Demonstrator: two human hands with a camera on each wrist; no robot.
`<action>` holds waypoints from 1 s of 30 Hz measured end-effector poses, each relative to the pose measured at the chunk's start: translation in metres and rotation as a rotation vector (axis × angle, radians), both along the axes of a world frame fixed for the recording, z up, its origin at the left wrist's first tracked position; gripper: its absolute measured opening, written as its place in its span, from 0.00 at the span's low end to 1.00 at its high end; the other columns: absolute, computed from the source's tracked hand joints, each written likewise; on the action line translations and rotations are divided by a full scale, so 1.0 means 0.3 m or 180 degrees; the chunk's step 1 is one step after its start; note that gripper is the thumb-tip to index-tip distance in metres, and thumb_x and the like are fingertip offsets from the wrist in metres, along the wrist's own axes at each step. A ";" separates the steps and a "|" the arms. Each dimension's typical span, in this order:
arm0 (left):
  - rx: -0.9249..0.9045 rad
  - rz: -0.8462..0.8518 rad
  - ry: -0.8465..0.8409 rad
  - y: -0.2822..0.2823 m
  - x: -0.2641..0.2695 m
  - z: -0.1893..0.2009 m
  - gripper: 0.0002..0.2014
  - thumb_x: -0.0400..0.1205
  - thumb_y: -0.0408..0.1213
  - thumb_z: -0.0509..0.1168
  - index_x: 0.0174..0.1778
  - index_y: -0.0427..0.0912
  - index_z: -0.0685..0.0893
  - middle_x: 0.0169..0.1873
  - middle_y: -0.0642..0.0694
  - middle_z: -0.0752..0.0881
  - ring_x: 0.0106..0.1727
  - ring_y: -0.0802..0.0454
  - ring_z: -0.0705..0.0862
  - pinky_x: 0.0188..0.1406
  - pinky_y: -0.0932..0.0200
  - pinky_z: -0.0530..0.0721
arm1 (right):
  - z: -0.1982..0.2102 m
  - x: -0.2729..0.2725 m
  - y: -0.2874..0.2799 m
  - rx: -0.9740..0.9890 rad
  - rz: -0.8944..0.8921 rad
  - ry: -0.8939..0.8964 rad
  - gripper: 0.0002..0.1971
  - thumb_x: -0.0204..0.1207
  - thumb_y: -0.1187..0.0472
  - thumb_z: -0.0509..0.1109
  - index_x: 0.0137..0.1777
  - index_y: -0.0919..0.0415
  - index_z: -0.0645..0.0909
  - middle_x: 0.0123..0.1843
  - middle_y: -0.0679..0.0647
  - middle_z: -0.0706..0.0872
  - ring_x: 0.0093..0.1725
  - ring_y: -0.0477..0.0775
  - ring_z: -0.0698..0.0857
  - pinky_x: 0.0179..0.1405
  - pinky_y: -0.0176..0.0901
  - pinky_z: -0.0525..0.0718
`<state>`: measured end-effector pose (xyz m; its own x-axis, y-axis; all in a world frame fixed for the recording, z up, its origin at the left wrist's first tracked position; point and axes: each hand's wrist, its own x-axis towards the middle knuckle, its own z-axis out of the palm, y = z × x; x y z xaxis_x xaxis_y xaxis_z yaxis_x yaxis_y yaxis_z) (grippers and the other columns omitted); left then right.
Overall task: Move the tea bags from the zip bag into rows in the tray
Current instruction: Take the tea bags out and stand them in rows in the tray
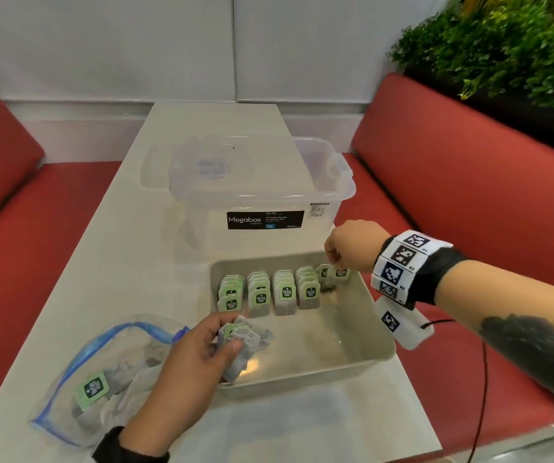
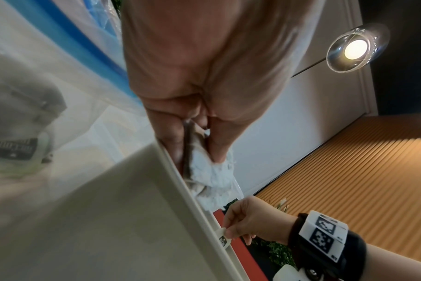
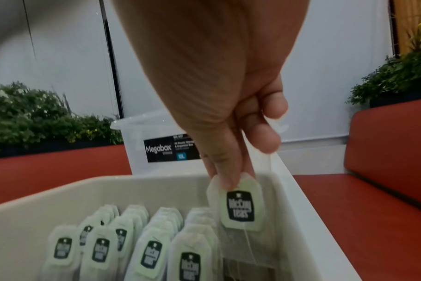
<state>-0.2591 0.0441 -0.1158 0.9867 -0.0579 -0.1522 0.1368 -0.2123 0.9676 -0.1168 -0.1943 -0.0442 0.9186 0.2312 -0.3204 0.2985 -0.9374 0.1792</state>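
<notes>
On our right wrist we wear a black cuff [image 1: 436, 275] wrapped with a white band of black square markers [image 1: 402, 262], and a white tag [image 1: 402, 325] with one more marker hangs below it beside a thin black cable [image 1: 484, 379]. A dark tattoo [image 1: 536, 349] covers our right forearm. A black cuff [image 1: 115, 446] circles our left wrist.

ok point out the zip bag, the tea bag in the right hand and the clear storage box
zip bag [image 1: 68, 369]: head view, on its clear front panel.
tea bag in the right hand [image 3: 240, 207]: right wrist view, on its green tag.
clear storage box [image 1: 262, 220]: head view, on its black label.
</notes>
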 end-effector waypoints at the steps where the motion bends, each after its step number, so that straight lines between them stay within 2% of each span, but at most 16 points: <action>1: -0.0031 0.0009 0.0008 0.000 0.001 0.000 0.14 0.79 0.24 0.65 0.53 0.48 0.83 0.42 0.52 0.91 0.41 0.63 0.88 0.36 0.73 0.82 | -0.007 0.010 0.005 -0.0077 0.0024 0.0061 0.08 0.73 0.65 0.69 0.47 0.52 0.87 0.47 0.50 0.87 0.45 0.55 0.84 0.40 0.40 0.77; 5: -0.0209 0.0020 0.0090 0.001 -0.001 -0.001 0.14 0.79 0.23 0.64 0.51 0.48 0.84 0.40 0.58 0.91 0.36 0.64 0.87 0.31 0.71 0.82 | -0.040 0.046 0.035 -0.0372 0.0175 0.0153 0.06 0.73 0.64 0.68 0.45 0.54 0.86 0.46 0.52 0.87 0.43 0.56 0.83 0.39 0.42 0.78; 10: -0.0355 0.0045 0.0213 0.010 -0.002 -0.013 0.15 0.79 0.24 0.64 0.53 0.49 0.84 0.41 0.54 0.91 0.40 0.60 0.89 0.32 0.67 0.84 | -0.067 0.062 0.070 -0.0725 0.0230 0.0269 0.05 0.75 0.62 0.68 0.47 0.58 0.84 0.45 0.54 0.86 0.42 0.57 0.82 0.42 0.44 0.81; 17: -0.0517 0.0043 0.0314 0.014 -0.001 -0.017 0.15 0.79 0.23 0.63 0.51 0.48 0.84 0.41 0.54 0.91 0.39 0.60 0.89 0.32 0.68 0.84 | -0.088 0.058 0.095 -0.1001 0.0263 0.0395 0.07 0.77 0.62 0.65 0.50 0.61 0.84 0.41 0.54 0.80 0.40 0.58 0.79 0.39 0.43 0.78; 24: -0.0537 0.0056 0.0335 0.012 -0.001 -0.016 0.15 0.79 0.24 0.64 0.51 0.50 0.84 0.41 0.55 0.91 0.39 0.61 0.89 0.31 0.67 0.84 | -0.096 0.054 0.109 -0.1117 0.0344 0.0346 0.08 0.79 0.62 0.63 0.52 0.61 0.83 0.44 0.55 0.82 0.40 0.57 0.78 0.39 0.44 0.76; 30: -0.0514 0.0038 0.0334 0.016 -0.001 -0.013 0.16 0.79 0.25 0.64 0.50 0.53 0.84 0.43 0.54 0.91 0.43 0.57 0.89 0.35 0.64 0.85 | -0.102 0.055 0.115 -0.1122 0.0382 0.0190 0.06 0.77 0.64 0.64 0.48 0.61 0.82 0.48 0.56 0.86 0.39 0.57 0.78 0.39 0.44 0.77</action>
<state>-0.2592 0.0488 -0.1198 0.9667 -0.0782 -0.2438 0.2401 -0.0532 0.9693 -0.1004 -0.1598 -0.0747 0.8689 0.2022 -0.4518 0.4223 -0.7790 0.4635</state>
